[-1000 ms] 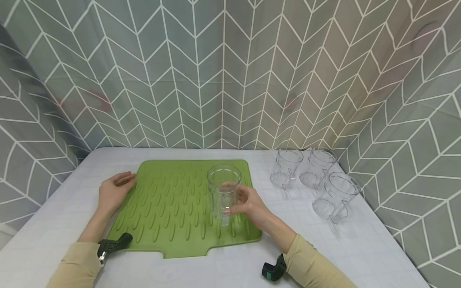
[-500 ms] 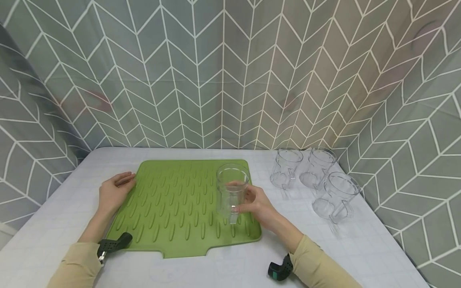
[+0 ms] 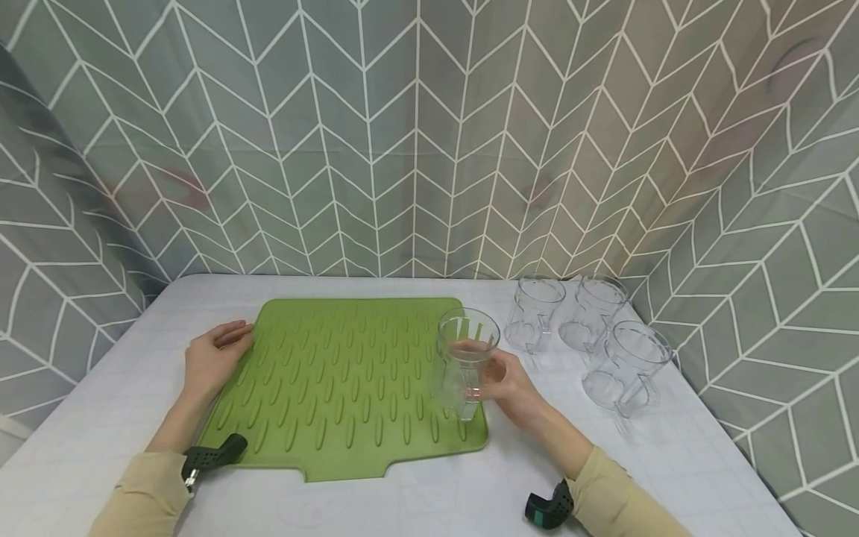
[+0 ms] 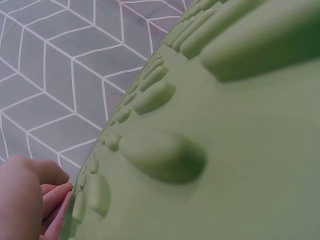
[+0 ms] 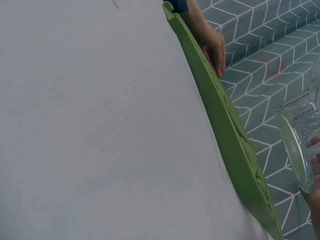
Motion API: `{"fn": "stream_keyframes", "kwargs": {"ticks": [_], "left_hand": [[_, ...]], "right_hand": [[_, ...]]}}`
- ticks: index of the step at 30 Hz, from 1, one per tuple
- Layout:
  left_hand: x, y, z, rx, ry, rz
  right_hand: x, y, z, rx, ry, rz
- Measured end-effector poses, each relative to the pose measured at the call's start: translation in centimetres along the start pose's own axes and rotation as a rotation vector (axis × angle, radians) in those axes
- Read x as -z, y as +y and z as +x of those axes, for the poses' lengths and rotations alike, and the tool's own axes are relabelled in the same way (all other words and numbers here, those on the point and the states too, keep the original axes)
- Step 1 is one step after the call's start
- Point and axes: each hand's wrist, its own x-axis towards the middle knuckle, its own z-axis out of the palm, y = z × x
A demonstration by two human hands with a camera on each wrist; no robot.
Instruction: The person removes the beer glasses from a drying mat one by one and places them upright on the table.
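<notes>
A clear glass mug (image 3: 467, 339) hangs over the right part of a green ribbed drying mat (image 3: 329, 440). My right hand (image 3: 515, 389) grips the mug from its right side, with the open rim up and the handle toward me. In the right wrist view the base of the mug (image 5: 292, 147) shows apart from the mat. At the mat's left edge my left hand (image 3: 213, 359) rests with its fingers loosely bent. The left wrist view has the left hand (image 4: 30, 197) against that edge, its thumb above the fingers.
Three more clear glass mugs stand on the table's right: a back-left mug (image 3: 535, 313), a back-right mug (image 3: 593, 313) and a nearer mug (image 3: 627, 367). A white cloth covers the table (image 3: 443, 500). Patterned curtains (image 3: 416, 149) hang behind and at both sides.
My right hand has carried the glass mug rightward, from over the mat's middle-right toward its right edge. The left hand and the mat have stayed in place.
</notes>
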Motion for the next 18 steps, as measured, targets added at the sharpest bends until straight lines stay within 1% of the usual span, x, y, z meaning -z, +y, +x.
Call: {"fn": "stream_keyframes", "kwargs": {"ticks": [12, 18], "left_hand": [[0.1, -0.1, 0.1, -0.001, 0.003, -0.001], [0.0, 0.0, 0.0, 0.004, -0.003, -0.014]], "right_hand": [[3.1, 0.2, -1.8, 0.047, 0.031, 0.024], [4.2, 0.2, -2.8, 0.08, 0.011, 0.036]]}}
